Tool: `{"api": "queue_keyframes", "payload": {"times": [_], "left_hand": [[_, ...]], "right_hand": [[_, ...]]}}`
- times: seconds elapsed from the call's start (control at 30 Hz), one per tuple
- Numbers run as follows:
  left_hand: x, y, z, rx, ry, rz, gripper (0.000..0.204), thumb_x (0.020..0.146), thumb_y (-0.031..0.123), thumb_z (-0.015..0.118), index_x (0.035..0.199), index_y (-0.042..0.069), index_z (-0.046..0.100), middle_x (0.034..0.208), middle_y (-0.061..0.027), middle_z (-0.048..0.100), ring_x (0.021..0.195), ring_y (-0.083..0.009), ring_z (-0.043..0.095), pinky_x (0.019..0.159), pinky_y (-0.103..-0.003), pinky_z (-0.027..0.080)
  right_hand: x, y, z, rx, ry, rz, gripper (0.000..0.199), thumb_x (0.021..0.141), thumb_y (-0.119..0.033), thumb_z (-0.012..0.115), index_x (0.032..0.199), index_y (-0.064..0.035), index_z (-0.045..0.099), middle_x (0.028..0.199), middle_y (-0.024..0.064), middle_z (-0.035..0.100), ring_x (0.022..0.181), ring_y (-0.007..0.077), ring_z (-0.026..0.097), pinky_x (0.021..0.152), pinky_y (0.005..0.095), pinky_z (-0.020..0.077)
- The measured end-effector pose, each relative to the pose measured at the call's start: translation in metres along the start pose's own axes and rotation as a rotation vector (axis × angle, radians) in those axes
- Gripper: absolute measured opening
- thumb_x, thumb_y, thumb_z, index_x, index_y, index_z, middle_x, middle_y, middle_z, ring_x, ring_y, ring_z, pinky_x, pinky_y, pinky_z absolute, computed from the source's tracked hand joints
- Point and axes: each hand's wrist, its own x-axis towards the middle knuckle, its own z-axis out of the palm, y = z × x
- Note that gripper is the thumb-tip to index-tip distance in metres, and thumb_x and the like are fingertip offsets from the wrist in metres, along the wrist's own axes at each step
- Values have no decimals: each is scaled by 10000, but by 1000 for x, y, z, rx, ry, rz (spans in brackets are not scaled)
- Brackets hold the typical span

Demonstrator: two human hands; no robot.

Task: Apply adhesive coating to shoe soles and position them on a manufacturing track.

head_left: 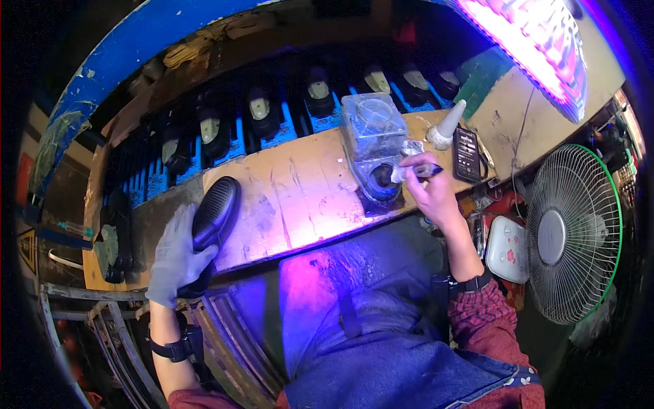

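Observation:
At the left of the workbench, my left hand (174, 255), in a pale grey glove, grips a black shoe (216, 208). Its textured sole faces up, and the thumb lies across its near part. My right hand (429, 189) is bare and pinches a short dark-ended tool (428, 170), whose kind I cannot make out, with something white at its lower end. That white end is at the round dark opening of a small pot (383, 176). The pot sits in front of a cloudy plastic box (373, 126) at the bench edge.
Several dark shoes with pale patches (259, 108) stand along a blue rack (272, 140) behind the wooden bench (286, 204). Right of the box are a whitish cone (447, 126) and a phone (466, 155). A large fan (572, 235) stands at right, beneath a bright lamp (528, 51).

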Motion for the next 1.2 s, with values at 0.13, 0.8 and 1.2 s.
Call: {"api": "queue_keyframes", "payload": {"times": [0.13,0.8,1.2], "left_hand": [[32,52,-7,297,-327,-189,983,664,379,762,1436,44,255,1354,-241,418,1146,-452,501,929,-468,448],[14,133,39,-1348,511,110,816,818,87,671,1470,90,179,1302,-125,474,1209,-261,475,1029,-337,384],[-64,129,109,-514,455,193,575,857,455,531,1177,-22,546,1169,-252,531,1076,-422,515,942,-507,396]], "right_hand": [[-1,8,1,-101,-26,-110,132,847,-113,614,962,-52,591,781,102,617,738,227,625,663,315,479],[-10,-1,7,38,71,19,130,895,-146,592,922,-19,583,778,90,618,683,178,590,623,317,473],[-3,-56,90,846,-108,297,109,962,-128,511,929,-28,479,777,90,626,628,121,626,514,227,490]]}}
